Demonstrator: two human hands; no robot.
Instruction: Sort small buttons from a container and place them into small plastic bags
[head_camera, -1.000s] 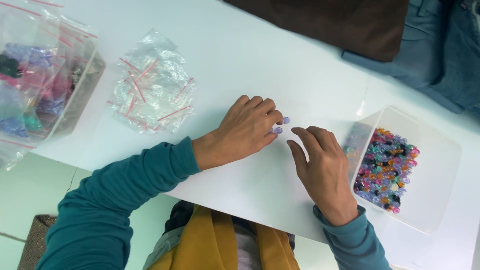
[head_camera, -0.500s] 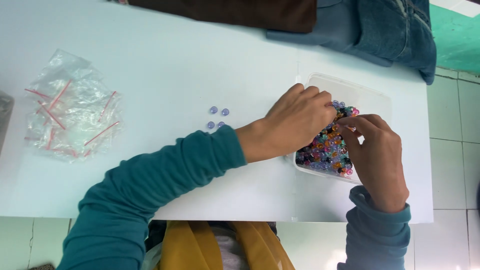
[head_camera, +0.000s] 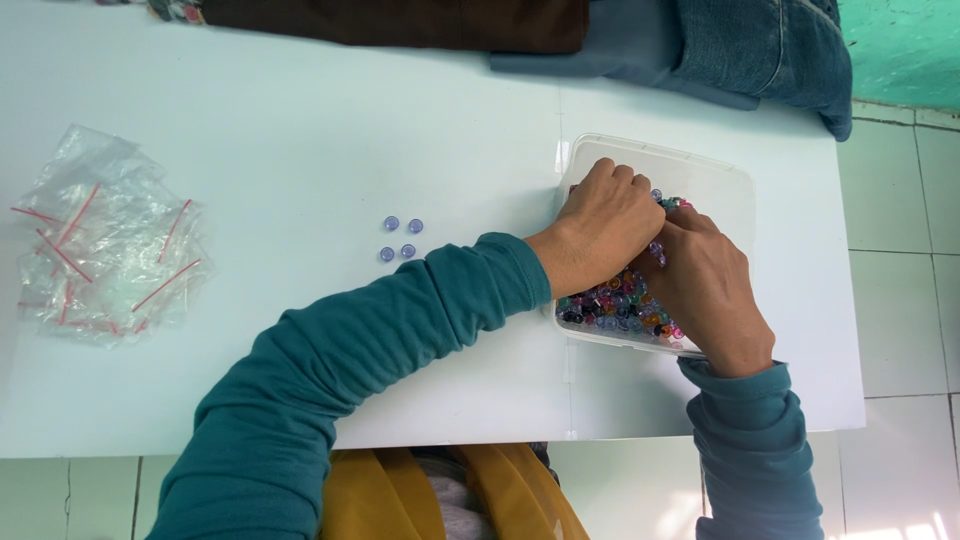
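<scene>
On the white table (head_camera: 300, 130), 4 purple beads (head_camera: 398, 238); 2 hands in 1 bead tub (head_camera: 715, 175)

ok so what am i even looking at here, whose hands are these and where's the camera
The camera sits on a person's head and looks straight down, so the teal sleeves are the wearer's own arms. Both hands are inside a clear plastic tub of small mixed-colour beads at the right of a white table. The left hand and the right hand touch each other over the beads; what the fingers grip is hidden. Four pale purple beads lie apart on the table, and a heap of small clear zip bags with red strips lies at the left. Dark brown cloth and blue denim lie along the far edge.
</scene>
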